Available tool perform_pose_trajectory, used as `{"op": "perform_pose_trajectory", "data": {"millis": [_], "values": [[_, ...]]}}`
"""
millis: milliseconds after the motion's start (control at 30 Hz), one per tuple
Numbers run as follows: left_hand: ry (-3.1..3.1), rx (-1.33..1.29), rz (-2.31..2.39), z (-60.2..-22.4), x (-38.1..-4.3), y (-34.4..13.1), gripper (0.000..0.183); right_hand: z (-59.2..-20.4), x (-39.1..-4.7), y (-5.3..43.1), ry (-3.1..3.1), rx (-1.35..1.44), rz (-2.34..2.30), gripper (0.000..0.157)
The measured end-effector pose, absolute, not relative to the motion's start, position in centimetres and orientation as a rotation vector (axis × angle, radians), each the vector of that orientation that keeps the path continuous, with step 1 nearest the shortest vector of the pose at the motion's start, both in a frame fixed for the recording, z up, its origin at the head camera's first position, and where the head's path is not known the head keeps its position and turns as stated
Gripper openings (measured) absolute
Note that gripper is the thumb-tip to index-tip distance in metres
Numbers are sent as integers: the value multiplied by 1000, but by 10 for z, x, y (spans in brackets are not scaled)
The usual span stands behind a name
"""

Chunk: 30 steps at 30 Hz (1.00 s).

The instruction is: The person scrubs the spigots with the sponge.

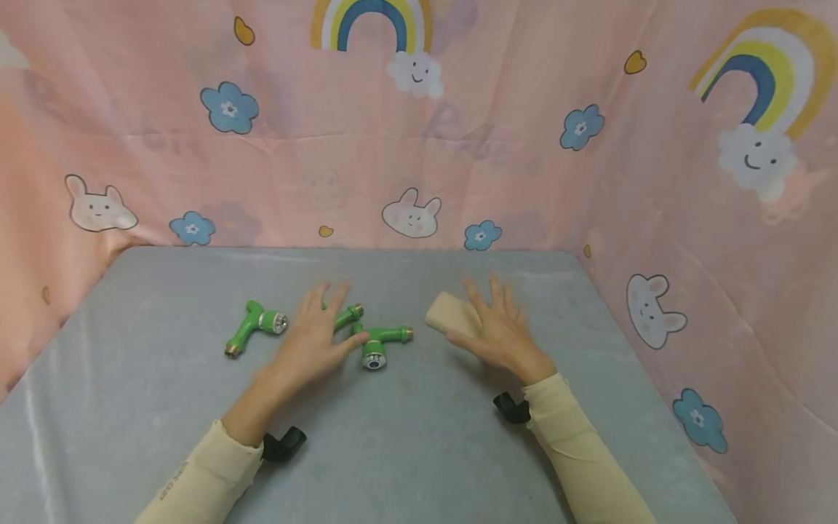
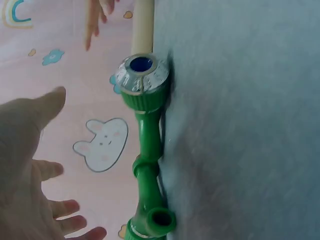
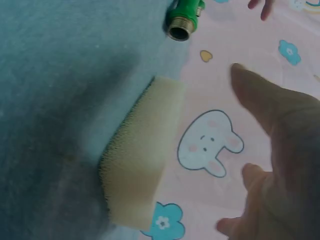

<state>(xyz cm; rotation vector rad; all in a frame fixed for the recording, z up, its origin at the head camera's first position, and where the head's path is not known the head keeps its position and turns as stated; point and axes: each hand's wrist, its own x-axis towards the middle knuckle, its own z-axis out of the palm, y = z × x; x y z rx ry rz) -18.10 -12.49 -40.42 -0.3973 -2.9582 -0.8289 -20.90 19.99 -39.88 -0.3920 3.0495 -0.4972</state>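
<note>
My left hand [image 1: 304, 349] hovers with fingers spread over the green valves, holding nothing. One green valve [image 1: 245, 331] with a brass threaded end lies to its left. A second valve [image 1: 348, 317] is partly hidden behind the hand, and a third valve [image 1: 393, 335], its silver-rimmed cap facing me, lies by the thumb. In the left wrist view, green valve bodies [image 2: 149, 135] show beside the open palm. Over a beige sponge-like block [image 1: 450, 313], my right hand [image 1: 504, 335] is also spread and partly covers it. The right wrist view shows the block [image 3: 142, 155] apart from the fingers.
A grey cloth-covered table [image 1: 393, 451] lies under everything. Behind it and to the sides hangs a pink patterned curtain [image 1: 511, 167]. Black wrist mounts [image 1: 284, 444] stick out beside both sleeves.
</note>
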Motion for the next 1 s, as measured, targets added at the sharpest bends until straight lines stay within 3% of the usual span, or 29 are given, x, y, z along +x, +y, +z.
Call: {"op": "perform_pose_trajectory", "data": {"millis": [300,633,1000], "values": [[-2937,-408,-769,-415,-178,-108,74,-407,-212,204,2951,-407,-524,90],[-2940,-474,-764,-424,-172,-101,82,-410,-210,208,2932,-524,-519,73],[-3039,-489,-691,-426,-174,-103,81,-411,-209,210,2944,-522,-547,71]]}}
